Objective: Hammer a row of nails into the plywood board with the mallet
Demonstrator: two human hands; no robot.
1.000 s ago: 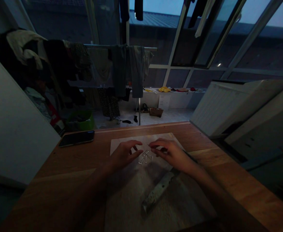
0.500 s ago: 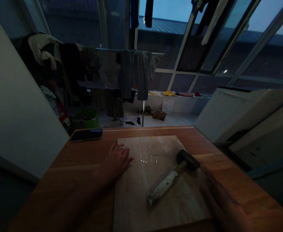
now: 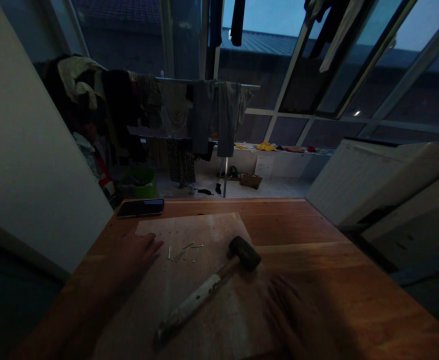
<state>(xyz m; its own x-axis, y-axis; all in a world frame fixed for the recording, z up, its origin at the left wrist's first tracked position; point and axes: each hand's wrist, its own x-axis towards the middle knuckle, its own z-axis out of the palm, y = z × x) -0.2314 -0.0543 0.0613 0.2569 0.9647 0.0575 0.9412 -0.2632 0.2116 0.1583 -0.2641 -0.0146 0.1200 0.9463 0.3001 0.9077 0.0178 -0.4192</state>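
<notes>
A light wooden board (image 3: pixel 219 310) lies turned at an angle on the table, with a row of small dark marks near its far edge. My left hand (image 3: pixel 139 250) holds the board's left edge, thumb and finger over the top. My right hand (image 3: pixel 289 305), somewhat blurred, is against its right edge with the fingers along the side. On the board rests a hammer (image 3: pixel 195 300), its dark head (image 3: pixel 245 253) towards the far right and its worn whitish handle towards me. Several loose nails (image 3: pixel 185 251) lie between the hammer and my left hand.
A phone (image 3: pixel 140 208) lies at the table's far left corner. The wooden table (image 3: pixel 339 270) extends to the right of the board. Beyond it stand a clothes rack with hanging garments (image 3: pixel 204 115) and a green basket (image 3: pixel 144 185). A whitish cabinet (image 3: pixel 365 175) stands at the right.
The board has shifted left and turned, carrying the hammer and nails along. Both my hands have moved left with it. The view has also shifted slightly.
</notes>
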